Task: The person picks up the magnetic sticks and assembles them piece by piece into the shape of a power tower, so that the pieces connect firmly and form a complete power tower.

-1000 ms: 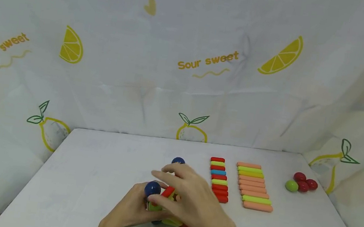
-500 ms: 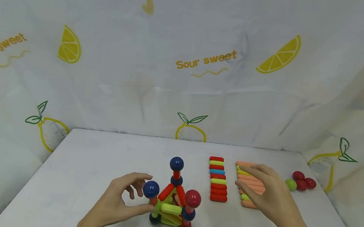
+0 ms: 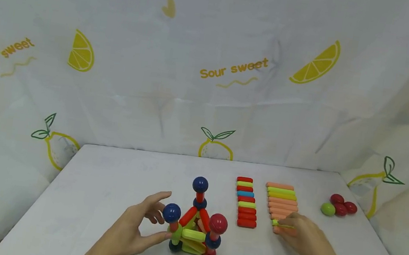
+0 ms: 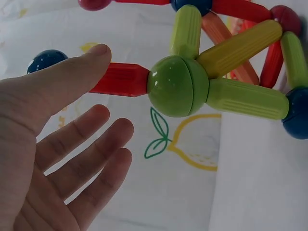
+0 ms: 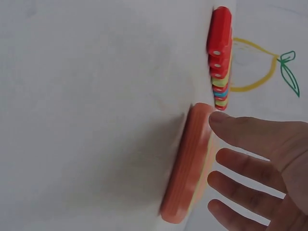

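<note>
A frame of magnetic rods and balls [image 3: 193, 235] stands on the table, with two blue balls and one crimson ball topping its uprights. My left hand [image 3: 130, 232] is at its left side, fingers loosely spread. In the left wrist view, the left thumb [image 4: 79, 72] lies across a red rod [image 4: 127, 79] between a blue ball [image 4: 47, 61] and a green ball [image 4: 175, 86]; contact is unclear. My right hand [image 3: 306, 238] reaches over the near end of the long rod row. Its fingertips are by a light green rod [image 3: 275, 222] and a peach rod [image 5: 187, 166], without a visible grip.
Shorter red, yellow-green and blue rods [image 3: 246, 210] lie in a column between the frame and the long rods [image 3: 283, 201]. Several crimson balls [image 3: 340, 209] and one green ball [image 3: 327, 209] sit at the far right. A white printed cloth [image 3: 175, 111] hangs behind the table.
My right hand left the frame, swung right, and lowered to the near long rods. My left hand loosened from around the frame and drew slightly left. The frame stayed in place.
</note>
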`<state>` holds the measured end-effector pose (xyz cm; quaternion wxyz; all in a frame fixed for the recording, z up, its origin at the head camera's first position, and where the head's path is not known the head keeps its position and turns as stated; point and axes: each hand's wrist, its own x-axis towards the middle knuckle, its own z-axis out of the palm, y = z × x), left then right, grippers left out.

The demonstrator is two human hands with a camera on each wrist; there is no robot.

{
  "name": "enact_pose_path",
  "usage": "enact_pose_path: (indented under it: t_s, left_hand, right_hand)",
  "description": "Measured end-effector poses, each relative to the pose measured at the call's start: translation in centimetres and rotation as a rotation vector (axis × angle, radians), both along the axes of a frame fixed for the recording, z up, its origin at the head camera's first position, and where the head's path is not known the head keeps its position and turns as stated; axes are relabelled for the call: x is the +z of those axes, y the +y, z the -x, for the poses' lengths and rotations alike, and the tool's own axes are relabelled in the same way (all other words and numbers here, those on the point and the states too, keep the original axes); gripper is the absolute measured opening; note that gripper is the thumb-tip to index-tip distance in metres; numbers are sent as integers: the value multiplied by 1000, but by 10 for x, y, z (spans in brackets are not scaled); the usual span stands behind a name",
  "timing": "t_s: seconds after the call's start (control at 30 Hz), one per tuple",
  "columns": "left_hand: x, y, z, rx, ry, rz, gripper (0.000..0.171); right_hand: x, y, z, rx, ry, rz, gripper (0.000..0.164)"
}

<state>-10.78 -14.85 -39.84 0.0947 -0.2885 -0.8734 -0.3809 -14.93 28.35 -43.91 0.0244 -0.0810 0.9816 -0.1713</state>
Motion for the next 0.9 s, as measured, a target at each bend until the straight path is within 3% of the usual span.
enact_pose_path:
  t_s: [0.13,0.4,0.57,0.63,0.73,0.9]
  left_hand:
    - [2,1,-2,-36,21,37,76]
    - [3,4,-3,-53,-48,97,71]
    - [-2,7,-1,-40,12,142,75]
    - [-4,8,-1,-37,37,153,77]
    - [-6,9,-1,-36,32,163,79]
    - [-8,11,-1,-27,-38,173,80]
  right_hand:
    - [-9,1,2,-20,-48,-36,26]
    - [-20,0,-3,1,12,-80,20]
    - [-19,-1,-6,25,40,-77,19]
    - [-13,-4,-7,43,75,-65,20]
    - [3,-12,-10,94,213,50,24]
    - [47,-40,-12,225,461,298,36]
